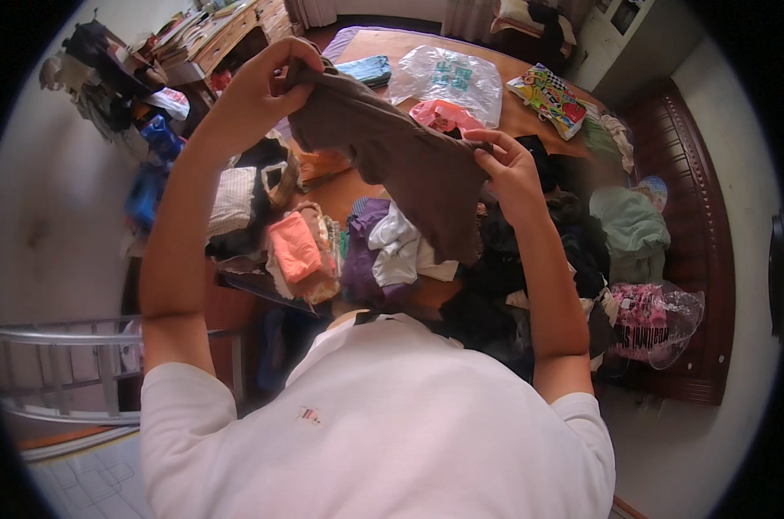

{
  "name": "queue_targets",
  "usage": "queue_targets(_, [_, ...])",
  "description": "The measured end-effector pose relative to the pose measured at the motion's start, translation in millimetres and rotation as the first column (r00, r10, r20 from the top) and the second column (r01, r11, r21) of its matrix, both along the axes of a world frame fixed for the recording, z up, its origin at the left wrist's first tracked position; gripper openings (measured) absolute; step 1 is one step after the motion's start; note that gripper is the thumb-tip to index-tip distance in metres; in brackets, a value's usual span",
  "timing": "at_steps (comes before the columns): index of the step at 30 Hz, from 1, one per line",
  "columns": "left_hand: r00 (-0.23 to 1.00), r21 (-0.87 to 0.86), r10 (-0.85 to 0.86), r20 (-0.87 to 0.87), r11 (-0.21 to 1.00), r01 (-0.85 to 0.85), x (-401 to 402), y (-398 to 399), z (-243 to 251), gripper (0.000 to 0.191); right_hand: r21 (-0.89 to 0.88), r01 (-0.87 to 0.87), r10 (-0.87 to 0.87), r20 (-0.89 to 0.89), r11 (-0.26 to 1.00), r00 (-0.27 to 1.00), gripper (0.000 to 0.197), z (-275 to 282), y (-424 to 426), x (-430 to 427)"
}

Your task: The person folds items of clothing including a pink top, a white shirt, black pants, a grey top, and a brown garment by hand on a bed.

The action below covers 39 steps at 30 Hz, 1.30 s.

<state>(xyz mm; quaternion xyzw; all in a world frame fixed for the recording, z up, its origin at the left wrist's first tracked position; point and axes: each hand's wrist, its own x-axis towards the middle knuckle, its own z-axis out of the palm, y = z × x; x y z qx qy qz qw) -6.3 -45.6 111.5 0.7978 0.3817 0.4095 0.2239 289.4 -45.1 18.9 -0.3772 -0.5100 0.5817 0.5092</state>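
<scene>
A brown cloth garment [411, 168] hangs stretched between my two hands, above a bed-like surface covered with clothes. My left hand [288, 74] pinches its upper left end, and my right hand [505, 165] pinches its upper right edge. Below the garment lie a purple garment [362, 259] and a crumpled white one [395, 246]. To their left, a folded coral cloth [294, 246] rests on other folded fabrics. Behind the garment are a pink plastic bag [447, 115] and a clear plastic bag [476, 81] with green writing.
Dark clothes [495, 285] are heaped at right, beside a pale green garment [628, 224] and a clear bag with pink contents [645, 318]. A colourful printed bag [547, 100] lies at the back right. A metal ladder [61, 337] stands at left, and a wooden desk [220, 45] behind.
</scene>
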Motion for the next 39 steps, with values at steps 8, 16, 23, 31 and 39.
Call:
queue_targets(8, [0.94, 0.151, -0.012, -0.342, 0.986, 0.067, 33, -12, 30, 0.022, 0.018, -0.223, 0.211, 0.26, 0.975, 0.942, 0.03, -7, -8, 25])
queue_targets(16, [0.853, 0.122, -0.117, -0.508, 0.971, 0.206, 49, -42, 48, 0.021, 0.018, -0.495, 0.327, 0.73, 0.869, 0.6, 0.02, -28, -20, 28])
queue_targets(23, [0.858, -0.016, -0.106, -0.503, 0.994, 0.113, 50, -59, 68, 0.019, 0.175, -0.718, 0.2, 0.892, 0.673, 0.404, 0.025, -7, -36, 37])
queue_targets(31, [0.889, -0.226, -0.22, 0.402, 0.917, 0.329, 53, 26, 29, 0.021, -0.346, -0.593, 0.656, 0.096, 0.727, 0.748, 0.027, -9, -59, 35])
queue_targets(39, [0.434, -0.482, 0.311, 0.845, 0.096, 0.871, 108, -59, -210, 0.06, -0.502, -0.496, 0.242, -0.488, 0.708, 0.839, 0.021, -88, -55, 40])
